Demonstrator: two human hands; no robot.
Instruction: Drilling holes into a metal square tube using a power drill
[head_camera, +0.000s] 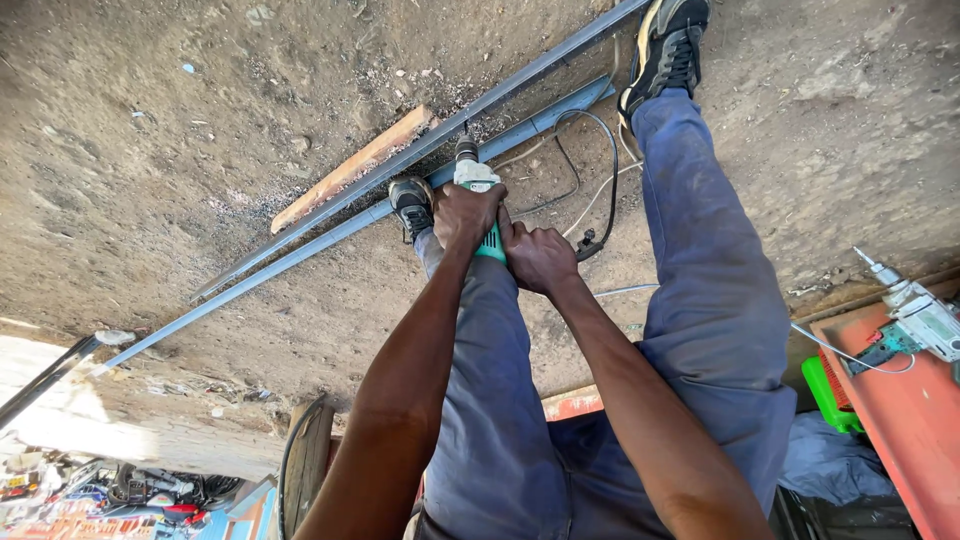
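Bare dirt ground (150, 130) (wood scrap nearby); left hand (466, 213), right hand (538, 258), each grip clenched on green drill (480, 190) over steel bars (330, 215)

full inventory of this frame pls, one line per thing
drill: 1, green and grey, gripped in both hands, tip down on the nearer bar
metal bars: 2, grey, long, side by side on the dirt
wood plank: 1, tan, on the dirt beyond the bars
cable: 1, black, looped on the ground by the bars
second drill: 1, grey and green, on the red surface at right
red surface: 1, right edge
green object: 1, beside the red surface
shoes: 2, black, one pressed on the nearer bar
trousers: blue, both legs
left hand: on the drill body
right hand: on the drill handle
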